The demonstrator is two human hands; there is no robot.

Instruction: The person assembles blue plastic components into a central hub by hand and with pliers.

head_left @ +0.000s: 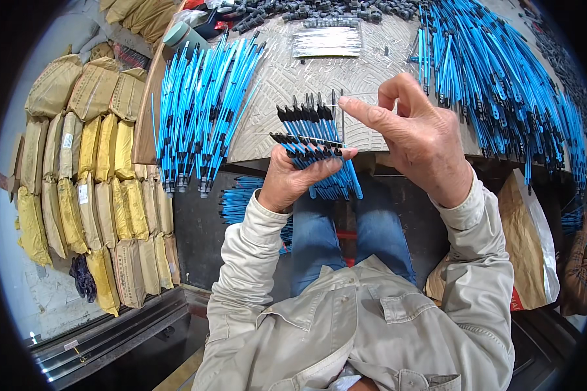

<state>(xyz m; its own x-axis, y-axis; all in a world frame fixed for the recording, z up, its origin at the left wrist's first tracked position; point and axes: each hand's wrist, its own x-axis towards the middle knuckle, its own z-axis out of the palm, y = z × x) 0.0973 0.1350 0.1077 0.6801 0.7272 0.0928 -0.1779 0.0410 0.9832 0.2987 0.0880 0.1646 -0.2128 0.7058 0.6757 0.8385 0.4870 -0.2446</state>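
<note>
My left hand (292,176) is closed around a row of slim blue rods with black fittings (314,124), held above the table's near edge. Their black tips stand upward, and the blue lower ends hang over my lap. A thin pale strip crosses the row just above my thumb. My right hand (427,133) is beside the row, its index finger stretched left to the tip of the rightmost dark piece. Its other fingers are bent and apart from the index finger; nothing shows in their grasp. My right thumb is mostly hidden.
Blue rods lie in a bundle (205,111) at the table's left and a large heap (496,85) at right. Thin white sticks (326,42) and small black parts (332,10) lie farther back. Wrapped packages (85,169) are stacked left; a brown paper bag (525,247) stands right.
</note>
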